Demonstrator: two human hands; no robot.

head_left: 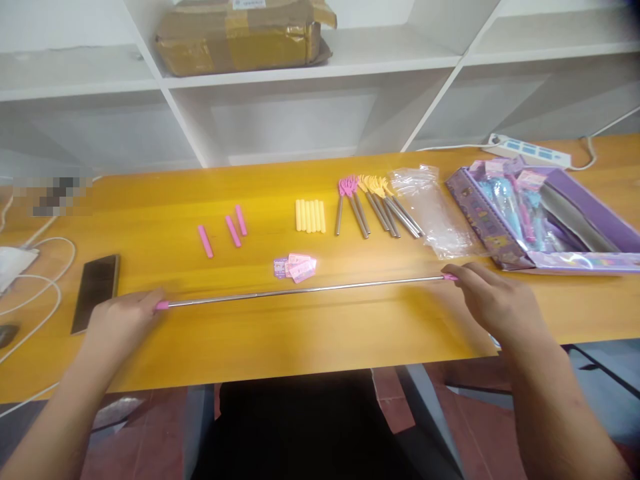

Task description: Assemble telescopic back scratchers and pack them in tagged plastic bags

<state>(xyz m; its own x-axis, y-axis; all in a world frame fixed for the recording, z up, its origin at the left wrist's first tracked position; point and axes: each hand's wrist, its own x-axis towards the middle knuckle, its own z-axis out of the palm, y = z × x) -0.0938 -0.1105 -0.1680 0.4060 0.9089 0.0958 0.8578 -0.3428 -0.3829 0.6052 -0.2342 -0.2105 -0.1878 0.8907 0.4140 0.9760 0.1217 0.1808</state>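
Note:
A telescopic back scratcher (300, 291), drawn out long, stretches across the desk between my hands. My left hand (123, 317) is closed round its pink left end. At the other end, my right hand (493, 297) grips the pink tip, mostly hidden by the fingers. Just behind the rod lie small pink and purple cards (296, 267). Farther back are pink tubes (233, 230) and a row of yellow tubes (311, 216). To their right rest several short metal back scratchers with pink heads (353, 207) and yellow heads (387, 207).
Clear plastic bags (430, 213) lie beside a purple box (505, 247) of wrapped items. A power strip (530, 152) sits at the back right. On the left are a phone (96, 292) and white cables (59, 287). White shelves hold a taped cardboard box (240, 40).

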